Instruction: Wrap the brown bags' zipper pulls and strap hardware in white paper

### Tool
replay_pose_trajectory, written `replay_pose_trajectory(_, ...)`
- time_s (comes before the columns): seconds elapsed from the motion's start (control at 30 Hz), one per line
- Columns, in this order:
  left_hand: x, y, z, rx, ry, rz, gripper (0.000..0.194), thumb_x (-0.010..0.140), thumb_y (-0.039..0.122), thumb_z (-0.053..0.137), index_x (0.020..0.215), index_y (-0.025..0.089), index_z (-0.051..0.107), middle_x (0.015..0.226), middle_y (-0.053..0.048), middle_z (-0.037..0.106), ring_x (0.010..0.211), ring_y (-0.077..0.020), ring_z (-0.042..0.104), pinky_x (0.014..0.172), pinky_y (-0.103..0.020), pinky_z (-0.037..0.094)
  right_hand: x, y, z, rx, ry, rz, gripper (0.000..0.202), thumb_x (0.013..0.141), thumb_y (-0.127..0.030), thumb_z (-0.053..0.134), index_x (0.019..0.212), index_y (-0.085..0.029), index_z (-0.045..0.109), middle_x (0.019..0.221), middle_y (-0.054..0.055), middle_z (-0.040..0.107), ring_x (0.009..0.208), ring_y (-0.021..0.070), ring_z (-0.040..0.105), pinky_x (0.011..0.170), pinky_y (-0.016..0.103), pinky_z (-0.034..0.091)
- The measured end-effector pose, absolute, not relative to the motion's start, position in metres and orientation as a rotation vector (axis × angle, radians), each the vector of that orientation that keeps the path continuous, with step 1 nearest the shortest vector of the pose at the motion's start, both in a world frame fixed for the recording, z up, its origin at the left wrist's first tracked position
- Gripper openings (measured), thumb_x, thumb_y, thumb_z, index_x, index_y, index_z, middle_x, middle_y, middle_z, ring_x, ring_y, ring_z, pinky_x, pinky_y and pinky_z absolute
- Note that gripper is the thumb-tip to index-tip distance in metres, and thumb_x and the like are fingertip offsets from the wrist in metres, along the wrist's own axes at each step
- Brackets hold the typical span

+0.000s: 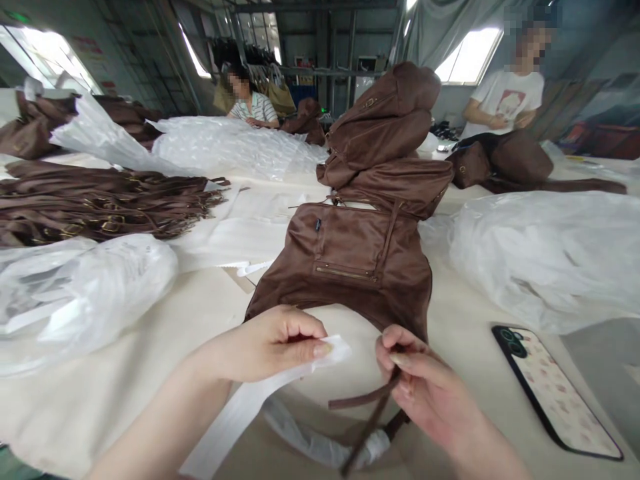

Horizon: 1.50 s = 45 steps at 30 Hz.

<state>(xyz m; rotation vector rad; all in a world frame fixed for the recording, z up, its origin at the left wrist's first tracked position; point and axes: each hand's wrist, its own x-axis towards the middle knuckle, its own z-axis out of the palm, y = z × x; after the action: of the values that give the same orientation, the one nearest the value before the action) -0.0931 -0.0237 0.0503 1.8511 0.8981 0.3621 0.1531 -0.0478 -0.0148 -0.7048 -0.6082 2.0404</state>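
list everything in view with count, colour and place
bag: one, brown, centre
stacked bags: several, brown, behind it
other bags: several, brown, far left and right
straps: many, brown, left
plastic: several, whitish, left, right and back
white sheets: several, white, left of centre
phone: one, pale patterned, right
table: one, cream, underneath
people: two, striped and white tops, background
windows: at least three, bright white, back
strip: one, white, lower centre
thin strap: count unclear, brown, lower centre
left hand: one, bare, holding strip
right hand: one, bare, holding thin strap
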Motion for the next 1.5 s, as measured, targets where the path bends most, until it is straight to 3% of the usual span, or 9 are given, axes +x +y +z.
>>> replay_pose_trajectory(0.13, -0.088, -0.02, 0.045, 2.008, 0.845, 0.252, 0.035, 0.091, 0.04, 0.047, 0.069, 0.014, 0.058, 0.057, 0.004, 0.04, 0.055, -0.0077, 0.034, 0.051, -0.02, 0.026, 0.173, -0.044, -0.01, -0.686, -0.661, 1.945, 0.016, 0.065, -0.017, 0.078, 0.077, -0.022, 0.068, 0.077, -0.001, 0.061, 0.052, 0.003, 0.045, 0.049, 0.013, 0.039)
replay_pose_trajectory(0.27, -0.08, -0.02, 0.036, 2.03, 0.799, 0.145, 0.036, 0.09, 0.042, 0.047, 0.073, 0.014, 0.061, 0.058, 0.002, 0.047, 0.054, -0.0082, 0.037, 0.051, -0.02, 0.027, 0.174, -0.041, -0.009, -0.772, -0.666, 1.812, 0.015, 0.065, -0.018, 0.079, 0.076, -0.023, 0.069, 0.075, -0.001, 0.064, 0.055, 0.0058, 0.051, 0.049, 0.015, 0.042)
replay_pose_trajectory(0.43, -0.078, -0.018, 0.036, 1.938, 0.764, 0.083, 0.042, 0.092, 0.043, 0.043, 0.064, 0.014, 0.056, 0.054, 0.001, 0.048, 0.051, -0.0084, 0.036, 0.048, -0.02, 0.026, 0.172, -0.042, -0.008, -0.77, -0.66, 1.756, 0.015, 0.067, -0.02, 0.078, 0.079, -0.024, 0.07, 0.078, 0.0, 0.069, 0.066, 0.0097, 0.06, 0.063, 0.019, 0.05)
replay_pose_trajectory(0.63, -0.085, -0.015, 0.045, 1.934, 0.849, 0.204, 0.036, 0.091, 0.042, 0.047, 0.071, 0.014, 0.058, 0.063, -0.001, 0.055, 0.058, -0.0089, 0.044, 0.053, -0.019, 0.031, 0.171, -0.043, -0.011, -0.78, -0.664, 1.721, 0.016, 0.068, -0.021, 0.078, 0.08, -0.024, 0.069, 0.082, 0.001, 0.07, 0.068, 0.0106, 0.061, 0.063, 0.02, 0.05)
replay_pose_trajectory(1.03, -0.089, -0.017, 0.045, 1.959, 0.869, 0.26, 0.038, 0.089, 0.046, 0.048, 0.07, 0.014, 0.056, 0.06, 0.001, 0.049, 0.056, -0.0087, 0.041, 0.051, -0.02, 0.029, 0.167, -0.043, -0.013, -0.794, -0.635, 1.714, 0.018, 0.064, -0.022, 0.082, 0.078, -0.023, 0.07, 0.082, 0.002, 0.071, 0.067, 0.0122, 0.062, 0.063, 0.023, 0.05)
replay_pose_trajectory(1.23, -0.091, -0.018, 0.049, 1.879, 0.854, 0.256, 0.043, 0.089, 0.05, 0.046, 0.069, 0.013, 0.056, 0.061, -0.002, 0.055, 0.055, -0.0098, 0.046, 0.051, -0.02, 0.032, 0.168, -0.043, -0.014, -0.815, -0.617, 1.696, 0.021, 0.062, -0.024, 0.083, 0.079, -0.023, 0.07, 0.083, 0.002, 0.072, 0.069, 0.0132, 0.063, 0.065, 0.025, 0.05)
replay_pose_trajectory(1.5, -0.091, -0.019, 0.044, 1.692, 0.914, 0.257, 0.04, 0.088, 0.048, 0.049, 0.072, 0.012, 0.057, 0.063, -0.002, 0.056, 0.054, -0.0087, 0.044, 0.049, -0.018, 0.031, 0.164, -0.047, -0.014, -0.882, -0.889, 1.699, 0.017, 0.07, -0.032, 0.077, 0.078, -0.021, 0.068, 0.082, 0.004, 0.071, 0.069, 0.0126, 0.06, 0.065, 0.024, 0.046)
